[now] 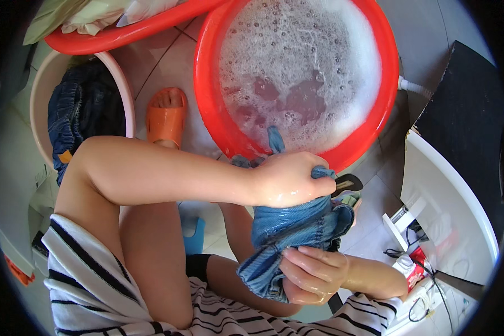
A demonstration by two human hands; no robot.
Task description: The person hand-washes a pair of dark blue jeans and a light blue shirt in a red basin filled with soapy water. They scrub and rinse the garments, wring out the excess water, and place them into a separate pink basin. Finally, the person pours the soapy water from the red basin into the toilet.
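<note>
A wet blue denim garment [294,222] hangs bunched between my two hands, in front of my knees at the near rim of a red plastic basin [208,84]. My left hand [294,180] grips its upper part in a closed fist, with a fold poking out by the thumb. Lower down, my right hand [315,273] has its fingers curled around the garment's thick seamed edge. Both hands glisten with water. Soapy water [294,54] with white foam fills the basin. A strip of blue fabric [276,140] reaches over the rim near my left wrist.
Dark denim clothes [84,105] lie in a pale bucket [130,109] at left. Another red basin [96,44] holds light fabric. My foot wears an orange slide [166,122]. At right are a white curved panel [445,201], a ribbed hose [416,88] and electrical cords [439,290].
</note>
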